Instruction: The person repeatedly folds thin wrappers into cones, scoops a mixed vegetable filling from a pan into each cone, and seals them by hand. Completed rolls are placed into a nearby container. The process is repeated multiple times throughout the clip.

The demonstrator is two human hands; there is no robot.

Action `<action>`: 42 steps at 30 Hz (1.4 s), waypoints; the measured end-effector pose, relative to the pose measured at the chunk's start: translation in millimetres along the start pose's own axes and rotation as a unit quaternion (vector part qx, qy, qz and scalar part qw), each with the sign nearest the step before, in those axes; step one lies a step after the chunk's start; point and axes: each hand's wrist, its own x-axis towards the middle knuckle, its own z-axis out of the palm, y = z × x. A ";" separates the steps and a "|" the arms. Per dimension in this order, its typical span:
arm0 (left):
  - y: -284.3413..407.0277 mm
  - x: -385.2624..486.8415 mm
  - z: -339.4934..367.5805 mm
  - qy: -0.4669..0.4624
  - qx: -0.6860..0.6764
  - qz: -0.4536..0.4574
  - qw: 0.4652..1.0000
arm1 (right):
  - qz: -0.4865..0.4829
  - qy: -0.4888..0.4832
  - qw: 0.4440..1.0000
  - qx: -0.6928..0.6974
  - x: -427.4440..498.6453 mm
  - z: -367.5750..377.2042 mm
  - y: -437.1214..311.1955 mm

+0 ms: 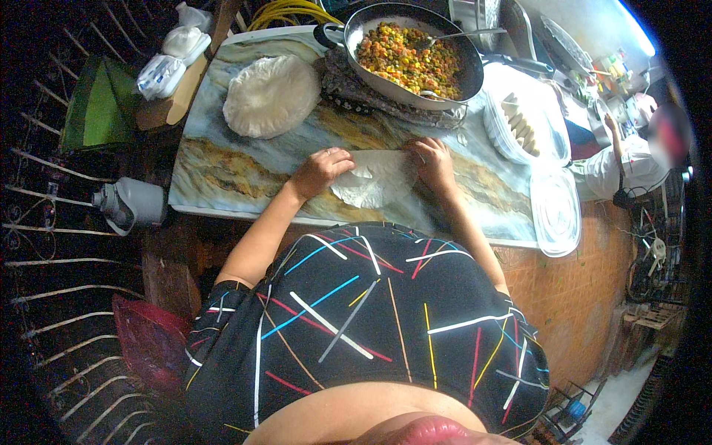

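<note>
A thin, pale wrapper sheet (374, 181) lies on the marble-patterned table (222, 172) close to my body. My left hand (324, 171) pinches its upper left edge, and my right hand (433, 164) has its fingers curled on the upper right edge. A round stack of wrappers (271, 95) rests at the back left. Behind my hands, a deep frying pan (403, 98) holds a cooked mix of diced vegetables (409, 58) with a metal spoon (467, 34) in it. To the right, an open plastic container (500, 130) holds several white rolls (520, 125).
A clear plastic lid (555, 208) overhangs the table's right corner. Folded dark cloth (356, 83) lies under the pan. A grey jug (136, 204) stands left of the table, by a metal grille. Another person (623, 167) is at the far right.
</note>
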 end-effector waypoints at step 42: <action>35.4 -2.3 -19.5 -0.120 -0.027 -0.006 0.992 | -0.028 -0.367 0.930 -0.012 -2.4 -39.3 -32.8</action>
